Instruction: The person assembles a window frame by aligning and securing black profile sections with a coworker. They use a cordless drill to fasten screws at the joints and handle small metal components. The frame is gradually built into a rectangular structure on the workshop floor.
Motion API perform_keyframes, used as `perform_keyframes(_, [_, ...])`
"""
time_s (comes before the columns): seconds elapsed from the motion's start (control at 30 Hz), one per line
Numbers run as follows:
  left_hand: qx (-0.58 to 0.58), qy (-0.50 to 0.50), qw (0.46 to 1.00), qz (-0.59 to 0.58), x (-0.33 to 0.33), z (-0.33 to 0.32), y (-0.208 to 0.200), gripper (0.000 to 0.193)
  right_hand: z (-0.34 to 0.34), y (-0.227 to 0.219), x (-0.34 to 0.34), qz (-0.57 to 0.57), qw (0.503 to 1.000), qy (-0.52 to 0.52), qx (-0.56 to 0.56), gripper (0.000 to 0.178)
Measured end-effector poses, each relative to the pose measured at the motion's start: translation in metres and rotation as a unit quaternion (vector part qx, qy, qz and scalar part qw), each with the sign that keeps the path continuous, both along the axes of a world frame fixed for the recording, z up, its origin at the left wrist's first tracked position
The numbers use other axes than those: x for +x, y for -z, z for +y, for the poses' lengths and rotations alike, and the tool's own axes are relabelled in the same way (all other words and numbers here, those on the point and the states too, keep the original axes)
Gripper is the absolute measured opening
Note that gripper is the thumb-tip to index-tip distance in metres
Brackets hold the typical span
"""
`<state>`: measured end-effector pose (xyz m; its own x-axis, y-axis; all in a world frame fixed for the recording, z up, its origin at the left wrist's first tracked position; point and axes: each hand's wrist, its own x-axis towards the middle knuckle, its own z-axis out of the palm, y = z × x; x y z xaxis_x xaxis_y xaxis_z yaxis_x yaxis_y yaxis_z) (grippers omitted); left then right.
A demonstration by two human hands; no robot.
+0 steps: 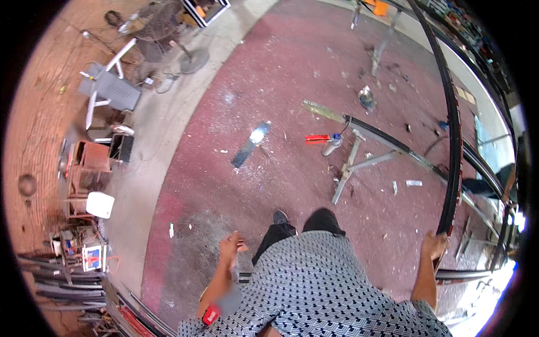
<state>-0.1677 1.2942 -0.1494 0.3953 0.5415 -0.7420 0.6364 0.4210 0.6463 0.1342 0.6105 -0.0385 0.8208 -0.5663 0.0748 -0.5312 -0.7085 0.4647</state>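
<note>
My right hand (435,245) is closed round the lower end of a long black frame strip (452,140), which rises along the right side and bends toward the top in this view. On the left, my left hand (230,248) hangs beside my body with fingers loosely bent and apart; I see nothing held in it. Ahead stands a metal trestle (353,154) with a dark padded top bar (379,133). Against its near end is a red-handled tool (318,139) next to a grey cylinder (332,147).
A flat metal strip (251,145) and a shiny round piece (366,98) lie on the stained red floor. At left are a pedestal fan (193,60), a grey machine (112,89) and a white stool top (100,205). Black strips (67,289) are stacked lower left. Another person's leg (485,187) shows at right.
</note>
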Motion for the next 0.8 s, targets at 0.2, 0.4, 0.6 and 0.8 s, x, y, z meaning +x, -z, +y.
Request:
perform_keyframes(0.2, [-0.034,-0.057,0.988,0.142,-0.019,0.122,0.003,0.031,0.170,0.058,0.051,-0.154,0.951,-0.023,0.268,0.083])
perform_keyframes(0.4, [-0.023,-0.024,0.992,0.121,0.024,0.199,0.005,0.027,0.317,0.091,0.174,-0.208,0.820,0.102,0.523,0.095])
perform_keyframes(0.6, [0.025,0.063,0.989,0.134,0.129,0.275,-0.033,0.026,0.418,0.120,0.250,-0.393,0.691,0.316,0.517,0.102])
perform_keyframes(0.8, [0.031,0.060,0.994,0.087,0.227,0.372,-0.016,0.020,0.421,0.111,0.257,-0.415,0.682,0.370,0.474,0.082])
